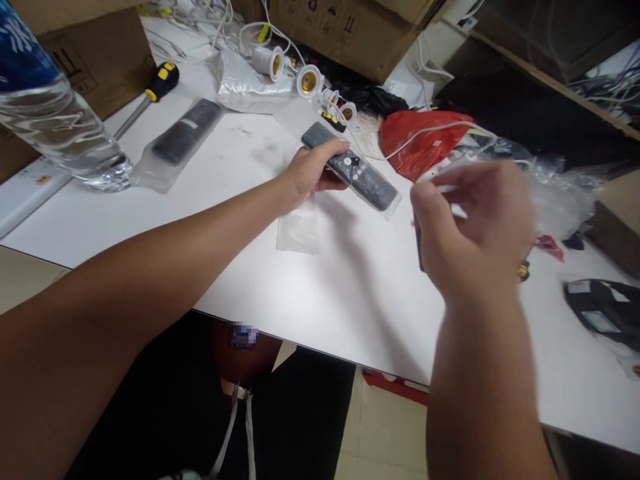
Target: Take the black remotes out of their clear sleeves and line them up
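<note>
My left hand (316, 167) is closed around a dark remote control (357, 175) in a clear plastic sleeve, the thumb on top, above the white table. Just below that hand lies a flat, clear plastic bag (297, 230). To the right, my right hand (475, 220) is raised and blurred, its thumb and fingers curled together. Whatever is between those fingers cannot be made out; a thin dark edge shows beside the palm. Another sleeved remote control (183, 133) lies at the left, apart from both hands.
A water bottle (60, 120) and a yellow-black screwdriver (163, 83) are at the left. White lamp sockets (309, 81), cables and cardboard boxes (345, 33) line the back. A red bag (420, 137) and crumpled clear plastic (565, 193) lie right. The table's front edge (310, 341) runs below.
</note>
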Available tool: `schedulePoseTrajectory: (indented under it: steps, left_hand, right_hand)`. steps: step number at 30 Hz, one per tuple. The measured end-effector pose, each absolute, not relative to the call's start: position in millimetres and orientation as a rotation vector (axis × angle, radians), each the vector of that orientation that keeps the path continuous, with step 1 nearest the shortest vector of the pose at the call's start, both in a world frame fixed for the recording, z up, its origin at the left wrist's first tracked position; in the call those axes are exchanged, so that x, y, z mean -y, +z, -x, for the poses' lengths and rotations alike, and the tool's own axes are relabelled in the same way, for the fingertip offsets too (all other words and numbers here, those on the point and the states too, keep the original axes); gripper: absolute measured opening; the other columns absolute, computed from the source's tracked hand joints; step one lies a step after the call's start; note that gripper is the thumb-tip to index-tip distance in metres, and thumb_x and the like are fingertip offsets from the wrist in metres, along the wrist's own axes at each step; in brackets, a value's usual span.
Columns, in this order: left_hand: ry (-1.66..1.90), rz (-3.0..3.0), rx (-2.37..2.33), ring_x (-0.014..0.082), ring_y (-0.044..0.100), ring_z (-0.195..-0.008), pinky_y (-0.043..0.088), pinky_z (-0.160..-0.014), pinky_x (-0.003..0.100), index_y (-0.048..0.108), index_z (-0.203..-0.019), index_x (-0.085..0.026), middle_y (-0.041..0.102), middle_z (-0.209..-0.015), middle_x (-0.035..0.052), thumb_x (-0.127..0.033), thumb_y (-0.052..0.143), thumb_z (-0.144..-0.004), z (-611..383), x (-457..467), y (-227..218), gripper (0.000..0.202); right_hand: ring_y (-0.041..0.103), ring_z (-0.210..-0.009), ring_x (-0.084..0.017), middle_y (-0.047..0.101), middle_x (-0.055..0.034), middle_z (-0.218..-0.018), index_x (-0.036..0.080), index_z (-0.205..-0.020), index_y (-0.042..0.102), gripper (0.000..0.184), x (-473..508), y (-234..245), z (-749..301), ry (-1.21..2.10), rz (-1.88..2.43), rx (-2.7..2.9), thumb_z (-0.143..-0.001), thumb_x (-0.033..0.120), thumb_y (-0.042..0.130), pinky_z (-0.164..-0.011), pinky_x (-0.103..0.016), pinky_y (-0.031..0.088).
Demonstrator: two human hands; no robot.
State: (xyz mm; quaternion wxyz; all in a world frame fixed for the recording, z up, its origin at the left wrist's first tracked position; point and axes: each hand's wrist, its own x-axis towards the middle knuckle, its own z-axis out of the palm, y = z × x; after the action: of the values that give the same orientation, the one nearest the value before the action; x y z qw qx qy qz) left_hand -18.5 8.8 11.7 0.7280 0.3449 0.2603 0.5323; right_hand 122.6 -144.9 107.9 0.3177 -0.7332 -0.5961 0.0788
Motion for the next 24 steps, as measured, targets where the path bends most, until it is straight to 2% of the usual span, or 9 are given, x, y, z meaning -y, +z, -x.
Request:
schedulePoseTrajectory:
  steps: [1,2,3,6,8,12,17,24]
  left_hand:
    - [1.174,-0.754,-0.583,0.0172,0.069,-0.078,0.06,-0.071,0.024,0.065,-0.081,-0.018,0.069,-0.078,0.0033,-0.035,0.074,-0.085,18,-9,12,0.019]
    - [1.179,-0.749,-0.584,0.0172,0.069,-0.078,0.06,-0.071,0.025,0.065,-0.081,-0.018,0.069,-0.078,0.0032,-0.035,0.074,-0.085,18,-10,12,0.019]
    - [1.19,-0.747,-0.577,0.0172,0.068,-0.077,0.06,-0.07,0.025,0.065,-0.08,-0.018,0.069,-0.078,0.0032,-0.034,0.074,-0.085,19,-11,11,0.019]
    - [1.236,-0.768,-0.531,0.0175,0.068,-0.076,0.06,-0.067,0.027,0.066,-0.081,-0.018,0.07,-0.079,0.0034,-0.033,0.076,-0.084,19,-14,9,0.018]
    - [1.253,-0.802,-0.519,0.0175,0.068,-0.076,0.06,-0.065,0.028,0.066,-0.084,-0.017,0.07,-0.081,0.0033,-0.033,0.075,-0.085,19,-13,7,0.018]
    - [1.233,-0.896,-0.507,0.0189,0.067,-0.082,0.061,-0.067,0.031,0.065,-0.09,-0.017,0.069,-0.085,0.0028,-0.032,0.071,-0.088,17,-6,8,0.016]
    - [1.163,-0.941,-0.502,0.0241,0.065,-0.096,0.06,-0.077,0.035,0.066,-0.086,-0.024,0.072,-0.092,0.0029,-0.033,0.074,-0.087,15,3,12,0.012]
    - [1.102,-0.891,-0.449,0.021,0.064,-0.093,0.06,-0.08,0.033,0.067,-0.086,-0.024,0.07,-0.09,0.0031,-0.037,0.073,-0.09,15,8,16,0.015]
  right_hand:
    - [0.065,-0.105,-0.038,0.063,-0.0127,-0.139,0.005,-0.07,0.071,0.066,117,92,-131,0.131,1.736,1.509,-0.083,0.064,0.043,-0.056,-0.043,0.032]
    - [0.068,-0.111,-0.033,0.068,-0.0109,-0.132,0.017,-0.083,0.077,0.047,92,73,-139,0.197,1.563,1.432,-0.081,0.061,0.061,-0.056,-0.028,0.045]
    - [0.071,-0.101,-0.028,0.073,-0.0105,-0.117,0.02,-0.091,0.074,0.039,72,55,-145,0.376,1.444,1.304,-0.079,0.058,0.068,-0.052,-0.025,0.049]
    - [0.068,-0.066,-0.019,0.071,-0.0048,-0.09,0.024,-0.093,0.065,0.043,46,19,-156,0.943,1.312,1.042,-0.086,0.066,0.058,-0.042,-0.026,0.051]
    - [0.06,-0.053,-0.014,0.067,-0.0005,-0.078,0.026,-0.091,0.062,0.041,48,13,-158,1.108,1.272,0.944,-0.087,0.066,0.06,-0.04,-0.024,0.049]
    - [0.05,-0.043,-0.011,0.059,0.0049,-0.065,0.028,-0.088,0.055,0.038,53,17,-156,1.121,1.262,0.789,-0.086,0.064,0.066,-0.036,-0.022,0.043]
    - [0.04,-0.036,-0.01,0.043,0.0078,-0.054,0.028,-0.079,0.045,0.043,46,12,-162,0.994,1.314,0.742,-0.089,0.066,0.061,-0.03,-0.021,0.03]
    - [0.032,-0.036,-0.006,0.041,0.0087,-0.057,0.025,-0.08,0.043,0.03,53,28,-156,1.023,1.274,0.524,-0.1,0.043,0.056,-0.031,-0.018,0.025]
